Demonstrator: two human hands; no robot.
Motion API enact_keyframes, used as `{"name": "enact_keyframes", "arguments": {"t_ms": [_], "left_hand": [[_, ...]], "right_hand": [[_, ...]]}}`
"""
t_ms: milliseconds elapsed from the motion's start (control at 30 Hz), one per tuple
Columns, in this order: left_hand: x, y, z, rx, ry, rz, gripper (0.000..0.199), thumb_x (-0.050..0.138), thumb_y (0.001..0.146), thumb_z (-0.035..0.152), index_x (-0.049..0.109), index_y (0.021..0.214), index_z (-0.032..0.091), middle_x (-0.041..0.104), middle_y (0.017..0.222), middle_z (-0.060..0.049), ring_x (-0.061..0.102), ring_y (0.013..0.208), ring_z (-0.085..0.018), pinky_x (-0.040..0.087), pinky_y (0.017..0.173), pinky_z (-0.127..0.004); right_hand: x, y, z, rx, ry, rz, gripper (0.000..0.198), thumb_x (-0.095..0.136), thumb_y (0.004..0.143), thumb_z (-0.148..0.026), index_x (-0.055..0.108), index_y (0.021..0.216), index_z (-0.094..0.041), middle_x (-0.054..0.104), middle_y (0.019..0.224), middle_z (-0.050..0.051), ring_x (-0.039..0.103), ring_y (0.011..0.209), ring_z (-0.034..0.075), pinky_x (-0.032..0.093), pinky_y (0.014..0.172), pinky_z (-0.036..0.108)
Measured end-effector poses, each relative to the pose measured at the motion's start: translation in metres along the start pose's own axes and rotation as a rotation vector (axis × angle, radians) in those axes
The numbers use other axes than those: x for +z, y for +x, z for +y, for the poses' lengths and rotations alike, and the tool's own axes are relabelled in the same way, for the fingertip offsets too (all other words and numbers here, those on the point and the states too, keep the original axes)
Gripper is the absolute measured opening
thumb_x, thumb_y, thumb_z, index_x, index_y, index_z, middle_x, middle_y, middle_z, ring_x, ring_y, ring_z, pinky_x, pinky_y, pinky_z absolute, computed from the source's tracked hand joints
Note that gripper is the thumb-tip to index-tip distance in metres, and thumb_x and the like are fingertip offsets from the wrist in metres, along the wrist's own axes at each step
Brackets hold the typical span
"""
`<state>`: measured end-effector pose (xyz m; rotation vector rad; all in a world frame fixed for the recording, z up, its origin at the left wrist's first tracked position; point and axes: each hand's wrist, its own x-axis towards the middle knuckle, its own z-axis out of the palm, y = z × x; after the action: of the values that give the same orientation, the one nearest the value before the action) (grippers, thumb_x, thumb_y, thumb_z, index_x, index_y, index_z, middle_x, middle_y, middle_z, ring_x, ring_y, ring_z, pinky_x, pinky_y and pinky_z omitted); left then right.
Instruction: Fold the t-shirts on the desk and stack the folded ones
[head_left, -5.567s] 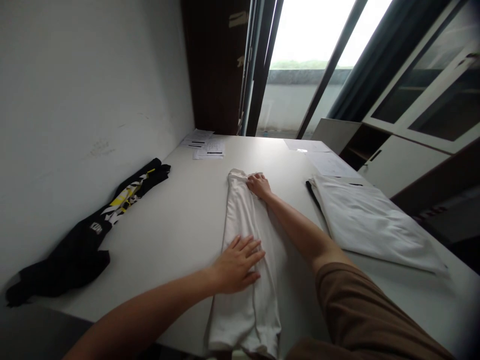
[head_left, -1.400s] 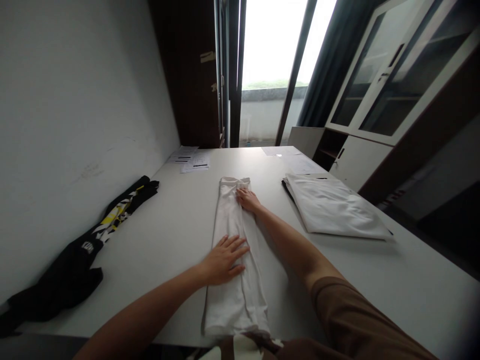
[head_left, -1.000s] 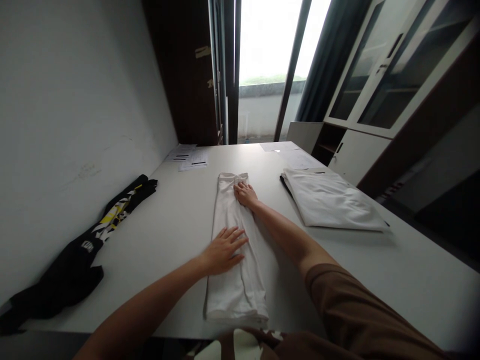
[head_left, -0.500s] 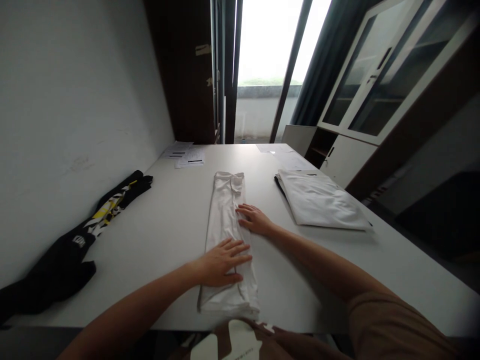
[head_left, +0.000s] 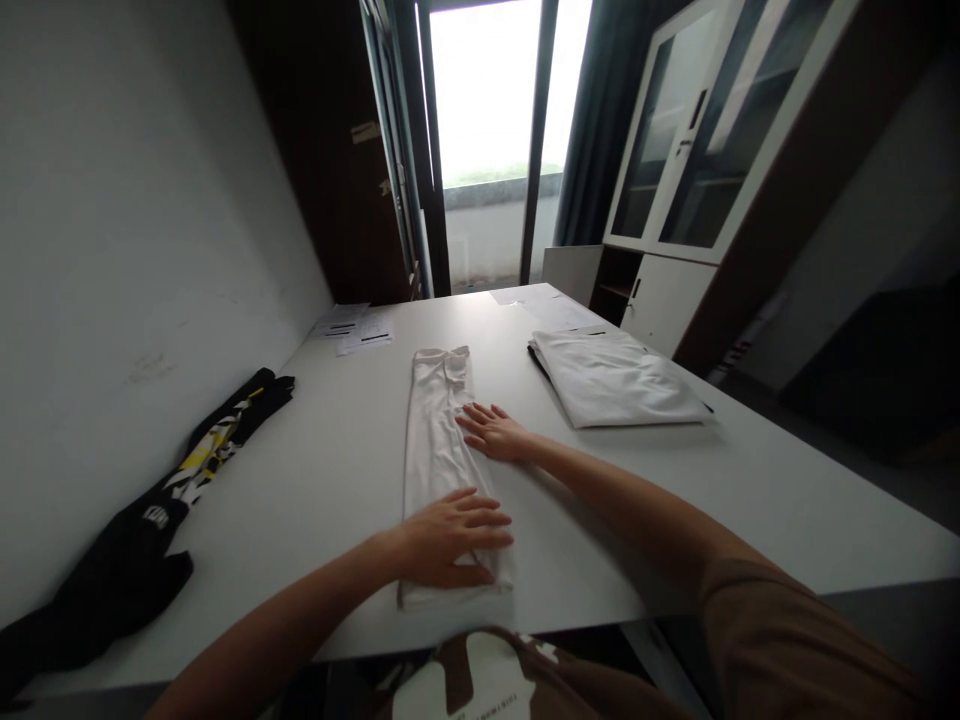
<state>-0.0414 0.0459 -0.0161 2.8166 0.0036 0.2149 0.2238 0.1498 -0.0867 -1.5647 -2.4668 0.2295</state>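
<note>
1. white garment [head_left: 433, 440], a long, narrow, creased fold, lies on the counter [head_left: 337, 430].
2. left hand [head_left: 446, 540], spread on its near end, grips nothing.
3. right hand [head_left: 495, 434], spread at its right edge, likewise.

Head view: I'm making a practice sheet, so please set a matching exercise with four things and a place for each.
1. Left hand
2. Right hand
3. Black garment
4. Wide folded white cloth

A. At the right edge of the narrow white cloth
B. On the right side of the table
C. Across the near part of the narrow white cloth
D. Beside the wall, on the left

Pairs: 1-C, 2-A, 3-D, 4-B
</note>
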Motion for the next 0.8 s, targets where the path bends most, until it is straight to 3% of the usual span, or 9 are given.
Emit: {"name": "enact_keyframes", "arguments": {"t_ms": [167, 300, 400, 800], "left_hand": [[-0.002, 0.001, -0.007, -0.109, 0.052, 0.044, 0.058, 0.072, 0.093, 0.048, 0.058, 0.144, 0.025, 0.062, 0.144, -0.01, 0.051, 0.139, -0.031, 0.028, 0.125, -0.053], [-0.002, 0.002, -0.016, -0.239, 0.138, 0.145, 0.034, 0.067, 0.096, 0.031, 0.068, 0.129, 0.026, 0.066, 0.134, -0.008, 0.055, 0.131, -0.029, 0.04, 0.116, -0.049], [0.0, 0.003, -0.016, -0.253, 0.159, 0.178, 0.025, 0.062, 0.098, 0.023, 0.073, 0.119, 0.029, 0.068, 0.125, -0.005, 0.057, 0.121, -0.026, 0.045, 0.109, -0.045], [0.022, 0.014, 0.007, -0.277, 0.097, 0.141, 0.013, 0.068, 0.098, 0.034, 0.067, 0.102, 0.022, 0.064, 0.103, -0.005, 0.057, 0.096, -0.022, 0.049, 0.088, -0.036]], "right_hand": [[-0.003, 0.027, 0.013, 0.048, -0.011, -0.019, 0.06, 0.04, 0.107, -0.054, 0.037, 0.162, -0.031, 0.023, 0.171, 0.007, 0.019, 0.158, 0.03, 0.015, 0.126, 0.058], [-0.006, 0.036, 0.022, 0.04, -0.007, 0.0, 0.058, 0.04, 0.107, -0.051, 0.038, 0.162, -0.03, 0.026, 0.17, 0.007, 0.022, 0.158, 0.029, 0.015, 0.126, 0.058], [-0.005, 0.033, 0.023, 0.019, -0.009, 0.048, 0.056, 0.039, 0.108, -0.049, 0.042, 0.16, -0.029, 0.03, 0.169, 0.008, 0.025, 0.157, 0.027, 0.017, 0.126, 0.055], [-0.004, 0.029, 0.022, 0.026, 0.006, 0.118, 0.051, 0.046, 0.106, -0.047, 0.053, 0.153, -0.027, 0.042, 0.163, 0.009, 0.036, 0.152, 0.027, 0.025, 0.125, 0.051]]}}
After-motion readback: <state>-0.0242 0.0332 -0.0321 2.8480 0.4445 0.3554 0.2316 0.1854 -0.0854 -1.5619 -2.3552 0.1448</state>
